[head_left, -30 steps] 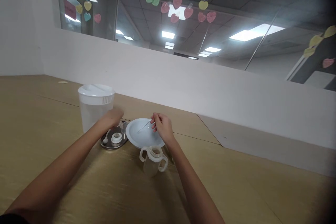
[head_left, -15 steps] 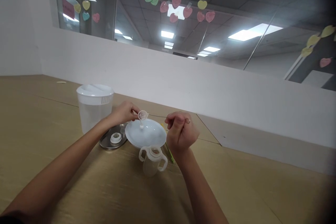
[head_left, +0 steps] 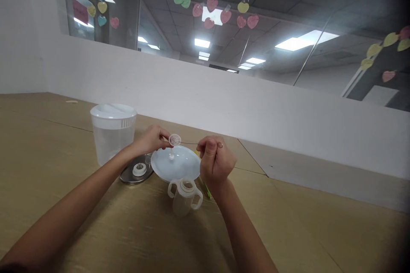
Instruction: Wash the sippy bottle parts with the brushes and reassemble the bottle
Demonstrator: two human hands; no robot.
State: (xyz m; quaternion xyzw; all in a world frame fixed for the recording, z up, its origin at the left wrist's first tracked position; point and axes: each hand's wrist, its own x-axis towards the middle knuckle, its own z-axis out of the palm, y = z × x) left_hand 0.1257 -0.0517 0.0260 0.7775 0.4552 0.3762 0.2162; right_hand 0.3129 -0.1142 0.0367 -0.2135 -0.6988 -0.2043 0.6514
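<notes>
1. Left hand (head_left: 153, 137) – thumb and fingers pinched on a clear round piece (head_left: 174, 140), held above the white bowl's (head_left: 188, 168) far rim; a white bead (head_left: 171, 157) hangs below it, over the bowl.
2. Right hand (head_left: 218, 160) – fingers curled tight round a thin rod (head_left: 189, 143), right of the bowl. Rod lies nearly level, far end at the clear piece; whether it passes inside, cannot tell.
3. Doing it well, my judgement: keep the left pinch light but steady, line rod with opening, use short straight strokes from the wrist. Sideways push could bend the rod or twist the piece loose.
4. Edges: bowl's near rim sits close to a two-handled cup (head_left: 182, 204), upright, open-topped. Just left of bowl, a metal tray (head_left: 126, 173) carrying a white ring (head_left: 139, 170); farther left, a lidded container (head_left: 113, 136). Just right, a yellow-green strip, partly hidden.
5. Room: left elbow is hemmed by tray and container; more space for drawing back right of the bowl. Wall (head_left: 205, 94) stands beyond it.
</notes>
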